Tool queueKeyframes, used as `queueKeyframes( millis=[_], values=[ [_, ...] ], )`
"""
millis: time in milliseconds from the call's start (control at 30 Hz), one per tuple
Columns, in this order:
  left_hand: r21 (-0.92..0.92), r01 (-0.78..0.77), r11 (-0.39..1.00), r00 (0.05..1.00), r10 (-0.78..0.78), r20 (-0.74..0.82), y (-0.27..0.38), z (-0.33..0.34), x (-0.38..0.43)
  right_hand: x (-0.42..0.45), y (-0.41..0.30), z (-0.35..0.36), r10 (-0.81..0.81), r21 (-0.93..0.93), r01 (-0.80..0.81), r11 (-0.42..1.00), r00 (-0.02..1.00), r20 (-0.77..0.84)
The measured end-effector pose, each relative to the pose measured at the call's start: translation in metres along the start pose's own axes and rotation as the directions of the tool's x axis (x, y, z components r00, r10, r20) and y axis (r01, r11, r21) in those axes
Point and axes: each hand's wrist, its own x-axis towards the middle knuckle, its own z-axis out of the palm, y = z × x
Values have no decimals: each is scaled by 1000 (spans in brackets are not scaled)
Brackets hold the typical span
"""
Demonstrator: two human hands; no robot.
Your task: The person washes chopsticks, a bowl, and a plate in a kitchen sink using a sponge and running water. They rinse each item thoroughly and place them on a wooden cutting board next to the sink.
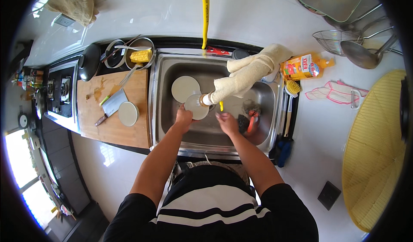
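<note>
My left hand (185,118) grips the rim of a pale round bowl (197,107) in the stainless steel sink (200,138). The bowl is under the end of a cloth-wrapped faucet (240,80). My right hand (227,123) is to the right of the bowl, over the sink, its fingers partly curled; no held thing shows in it. A pale round plate or bowl (185,89) lies in the sink behind my left hand. A small yellow thing (221,106) is just beyond my right fingertips. Dark scouring pads (242,123) and a red-handled tool (251,122) lie at the sink's right side.
Left of the sink, a wooden cutting board (138,90) holds a cleaver (115,102) and another pale bowl (128,113). Corn (141,56) sits in a metal pan behind it. A dish soap bottle (305,67) and a yellow-bristled brush (292,88) are at the right.
</note>
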Motion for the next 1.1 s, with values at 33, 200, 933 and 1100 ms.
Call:
queueKeyframes(
  millis=[33, 200, 933, 1100],
  values=[
    [0, -1, 1000, 1000, 1, -29, -4, -2, 2, -3, 35, 4, -112, -305, 19, 952, 950, -292],
    [-178, 452, 874, 878, -400, 264, -12, -24, 17, -12, 93, 6, 105, -520, -219, 825, 965, -239],
    [136, 14, 991, 999, -21, 48, 11, 26, 4, -25, -110, -33, -611, -309, 551, 775, 530, -588],
    [114, -53, 992, 999, 52, 10, 16, 29, -13, 5, -86, 7, -224, 96, 313, 945, 831, -510]
  ],
)
